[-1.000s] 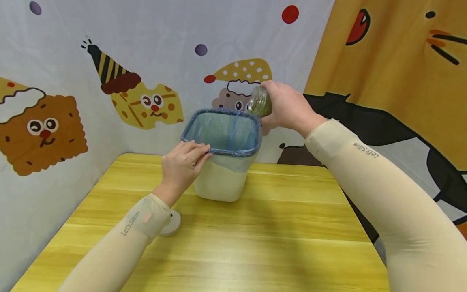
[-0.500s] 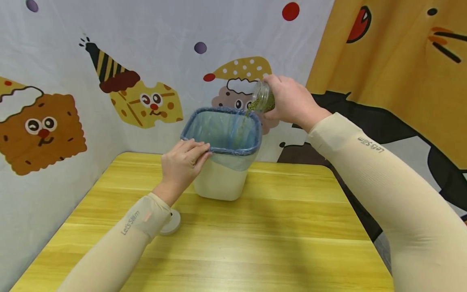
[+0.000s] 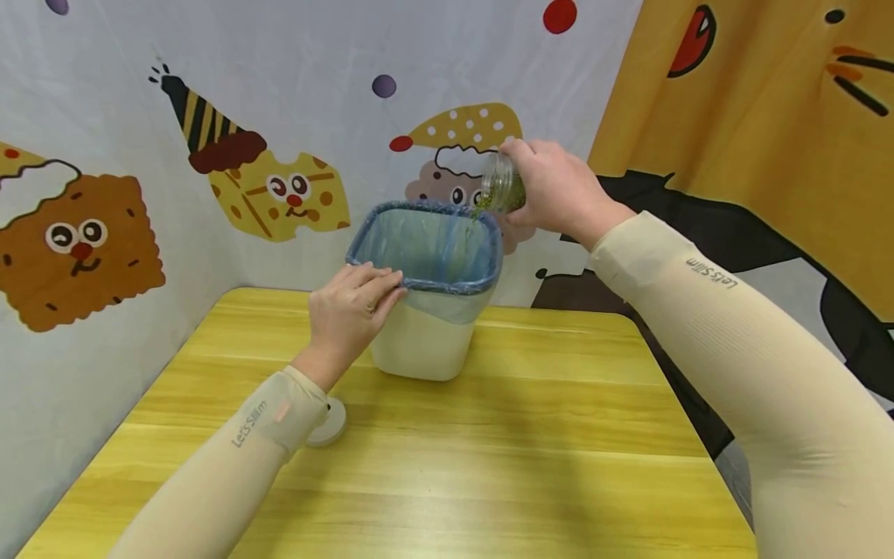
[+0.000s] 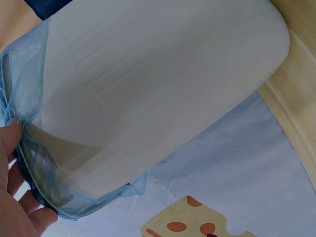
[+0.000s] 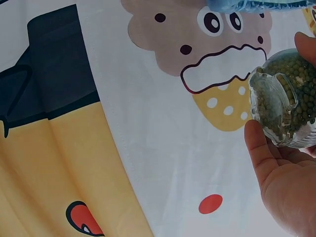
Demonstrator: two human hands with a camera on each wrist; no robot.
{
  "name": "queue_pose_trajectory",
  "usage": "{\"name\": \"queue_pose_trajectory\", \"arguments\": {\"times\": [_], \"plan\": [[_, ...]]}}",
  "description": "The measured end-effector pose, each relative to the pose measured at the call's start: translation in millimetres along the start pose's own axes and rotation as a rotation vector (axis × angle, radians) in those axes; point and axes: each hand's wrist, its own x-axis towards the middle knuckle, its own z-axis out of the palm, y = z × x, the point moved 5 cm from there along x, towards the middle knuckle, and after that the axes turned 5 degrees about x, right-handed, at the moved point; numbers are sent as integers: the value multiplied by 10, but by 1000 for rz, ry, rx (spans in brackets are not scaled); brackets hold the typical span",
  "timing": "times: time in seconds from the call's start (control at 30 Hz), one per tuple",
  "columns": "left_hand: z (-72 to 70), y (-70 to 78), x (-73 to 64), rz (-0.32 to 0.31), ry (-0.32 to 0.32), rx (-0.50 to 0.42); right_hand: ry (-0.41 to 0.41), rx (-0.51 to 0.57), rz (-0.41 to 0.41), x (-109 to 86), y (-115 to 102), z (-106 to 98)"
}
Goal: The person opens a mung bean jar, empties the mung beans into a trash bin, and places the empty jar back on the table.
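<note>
A cream trash bin lined with a blue plastic bag stands on the table. My left hand grips its near left rim, the bag's edge under the fingers; the left wrist view shows the thumb on the bin's outer side. Above the bin's right rim, my right hand holds a clear glass jar tilted, its mouth toward the bin. Small green beans like mung beans fill part of the jar, and some fall from its mouth into the bag.
A round white lid lies on the wooden table beside my left wrist. Behind the table hangs a white curtain with cartoon prints, and a yellow printed cloth hangs at the right.
My right hand has shifted slightly right and up, with the jar tipped further. Beans now spill from it, where one second ago none fell. The left hand stays on the bin's rim.
</note>
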Motion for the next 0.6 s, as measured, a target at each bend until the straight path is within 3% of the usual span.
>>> {"name": "queue_pose_trajectory", "arguments": {"times": [0.6], "plan": [[15, -9, 1, -6, 10, 1, 25, -42, -73, -51, 8, 60]]}}
